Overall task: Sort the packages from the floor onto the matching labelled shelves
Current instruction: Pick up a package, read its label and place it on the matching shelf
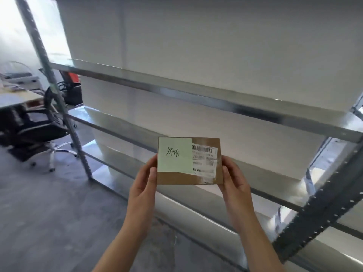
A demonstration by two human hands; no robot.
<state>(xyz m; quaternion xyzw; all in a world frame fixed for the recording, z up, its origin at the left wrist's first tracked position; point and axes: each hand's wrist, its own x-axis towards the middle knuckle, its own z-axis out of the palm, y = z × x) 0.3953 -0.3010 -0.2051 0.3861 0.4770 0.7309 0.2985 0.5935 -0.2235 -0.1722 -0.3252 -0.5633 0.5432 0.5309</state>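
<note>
Brown cardboard package (189, 176); pale green note (174, 155), black handwriting; white barcode label (204, 160), print blurred, perhaps grey.

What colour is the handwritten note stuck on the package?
Pale green, with black handwriting; the note shows clearly in the head view.

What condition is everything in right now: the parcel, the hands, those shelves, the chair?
Package: held up in the air, label side facing the camera.
Green note: stuck flat on the package, handwritten.
Left hand: gripping the package's left edge.
Right hand: gripping its right edge.
Metal shelves: nothing visible on them.
Office chair: unoccupied, beside a desk.
</note>
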